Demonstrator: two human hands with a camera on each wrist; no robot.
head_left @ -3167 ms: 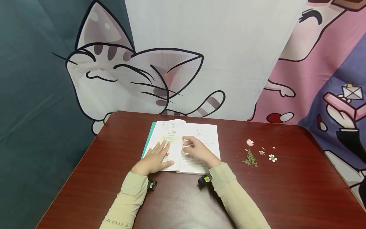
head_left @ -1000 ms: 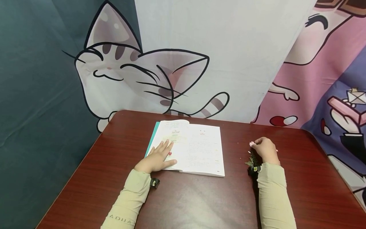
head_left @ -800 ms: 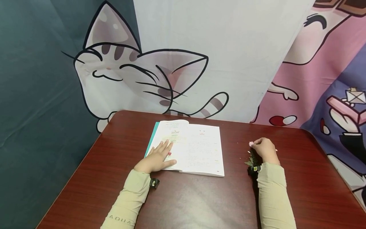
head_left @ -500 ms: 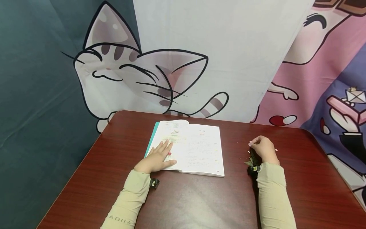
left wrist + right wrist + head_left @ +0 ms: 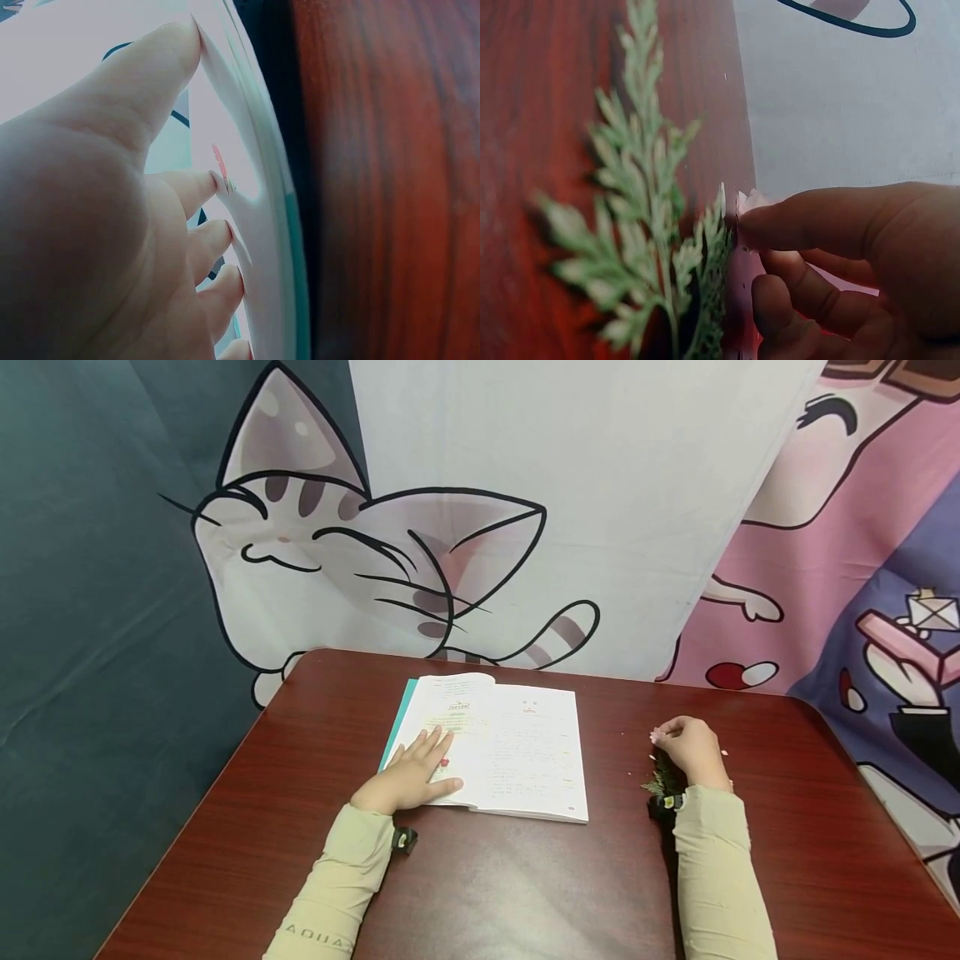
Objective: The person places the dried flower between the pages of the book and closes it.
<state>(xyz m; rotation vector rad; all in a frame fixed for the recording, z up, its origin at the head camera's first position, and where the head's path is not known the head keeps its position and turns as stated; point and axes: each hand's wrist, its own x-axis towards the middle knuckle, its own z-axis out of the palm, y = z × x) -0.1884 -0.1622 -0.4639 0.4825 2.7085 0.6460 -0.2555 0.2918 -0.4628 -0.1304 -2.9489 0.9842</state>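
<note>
An open book (image 5: 536,760) with printed pages lies on the table. My left hand (image 5: 408,778) rests on its left page, fingers spread and straight. In the left wrist view, the left fingertips touch the curved page edge of the book (image 5: 259,225). Over on the right, my right hand (image 5: 694,750) pinches a small pink flower (image 5: 656,737) between thumb and fingertips; the flower (image 5: 751,201) shows only partly in the right wrist view. Just below that hand lies a green feathery leaf sprig (image 5: 658,779), large and near in the right wrist view. Other small flowers are hidden by the right hand.
Tiny loose petals (image 5: 725,752) are scattered around the right hand on the dark red wooden table (image 5: 495,885). Behind the table's far edge hangs a cartoon cat backdrop (image 5: 480,568). A small black camera (image 5: 405,840) is strapped at the left wrist.
From above the book's right page, my right hand has moved right and taken hold of the pink flower. In the last second that flower shifts only slightly. The left hand stays on the page.
</note>
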